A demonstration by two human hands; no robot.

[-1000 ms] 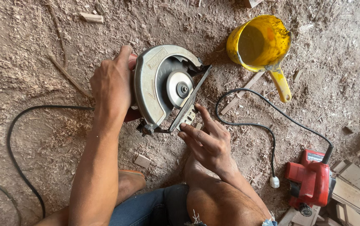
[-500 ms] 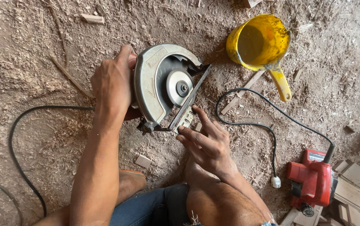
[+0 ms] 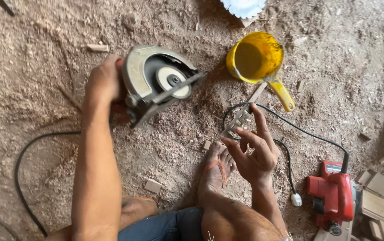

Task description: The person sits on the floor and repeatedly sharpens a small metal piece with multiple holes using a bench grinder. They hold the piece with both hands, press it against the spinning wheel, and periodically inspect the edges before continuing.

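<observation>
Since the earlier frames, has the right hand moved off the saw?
Yes. The right hand has come away from the saw, toward the red planer, holding a metal piece.

l hand [image 3: 104, 83] gripping, r hand [image 3: 255, 149] pinching

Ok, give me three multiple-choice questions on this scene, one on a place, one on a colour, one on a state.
1. Where does the red power tool lie?
A. lower right
B. upper left
C. inside the scoop

2. What colour is the plastic scoop?
A. blue
B. yellow
C. white

3. What does the right hand hold?
A. nothing
B. the saw
C. a flat metal piece

Answers: 1 A, it sits on the sawdust floor at lower right. 2 B, cup and handle are yellow. 3 C, its fingers pinch the piece; the left hand grips the circular saw.
</observation>
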